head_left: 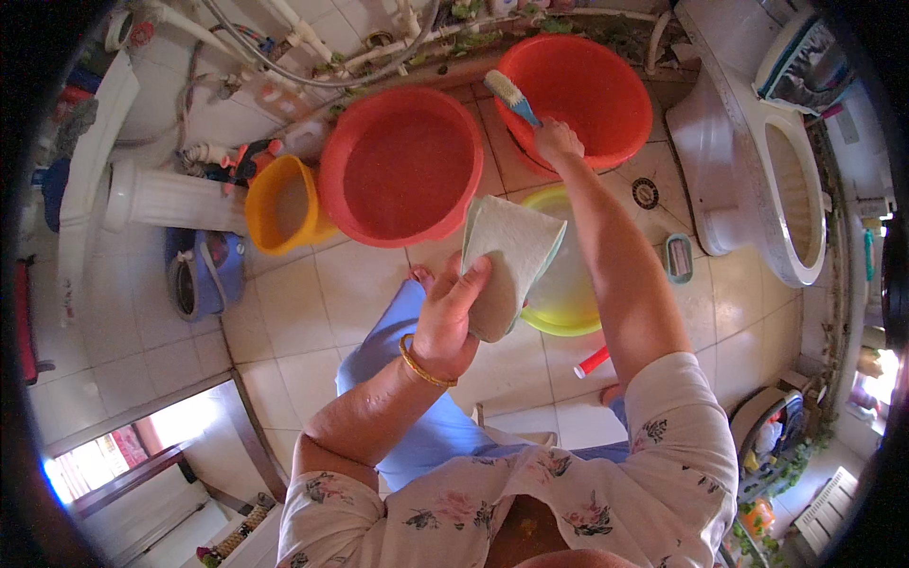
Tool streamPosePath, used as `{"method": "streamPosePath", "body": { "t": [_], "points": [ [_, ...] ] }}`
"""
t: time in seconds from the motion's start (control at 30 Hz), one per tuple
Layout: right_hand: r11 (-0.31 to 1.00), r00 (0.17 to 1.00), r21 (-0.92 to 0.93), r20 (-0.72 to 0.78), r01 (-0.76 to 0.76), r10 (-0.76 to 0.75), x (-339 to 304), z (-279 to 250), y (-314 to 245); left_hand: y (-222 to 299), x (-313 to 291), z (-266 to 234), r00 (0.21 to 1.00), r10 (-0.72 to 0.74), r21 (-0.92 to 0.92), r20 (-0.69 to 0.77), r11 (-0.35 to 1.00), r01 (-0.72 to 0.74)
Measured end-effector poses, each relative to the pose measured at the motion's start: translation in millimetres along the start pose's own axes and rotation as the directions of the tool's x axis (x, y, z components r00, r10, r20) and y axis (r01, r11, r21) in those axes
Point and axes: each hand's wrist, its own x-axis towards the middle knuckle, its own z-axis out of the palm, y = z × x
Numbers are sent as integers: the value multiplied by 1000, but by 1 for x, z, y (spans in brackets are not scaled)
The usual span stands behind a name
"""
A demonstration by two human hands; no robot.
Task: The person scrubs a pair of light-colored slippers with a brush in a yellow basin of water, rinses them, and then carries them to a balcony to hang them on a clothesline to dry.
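My left hand grips a folded pale cloth with a light green edge, thumb across its near face. It is held above the floor, partly over a yellow-green basin that holds cloudy liquid. Stretched out ahead, my right hand is closed round the blue handle of a scrub brush. The brush's whitish bristles are at the left rim of a red basin, and the hand is over that basin's near edge.
A wider red basin of water stands left, beside a yellow bucket. Farther left is a blue bucket. A white toilet, floor drain and soap dish are right. A red tube lies near my leg.
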Motion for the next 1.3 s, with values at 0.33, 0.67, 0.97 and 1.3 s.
{"method": "streamPosePath", "body": {
  "t": [0.33, 0.67, 0.97, 1.3],
  "points": [
    [924, 718, 171, -683, 341, -138, -62, -5, 79, -16, 15, -5, 999, -3, 73, 39, 997, 1],
    [-22, 153, 839, 125, -543, 980, -339, 231, 332, -13, 6, 5, 990, -78, 126, 118, 990, 63],
    [-371, 570, 812, 582, -451, 580, -339, 224, 330, -22, 11, 24, 999, -28, 200, 44, 980, 19],
    [-27, 669, 888, 365, -459, 647, -319, 208, 381, -26, 16, 17, 994, -26, 186, 104, 983, 6]
  ]
}}
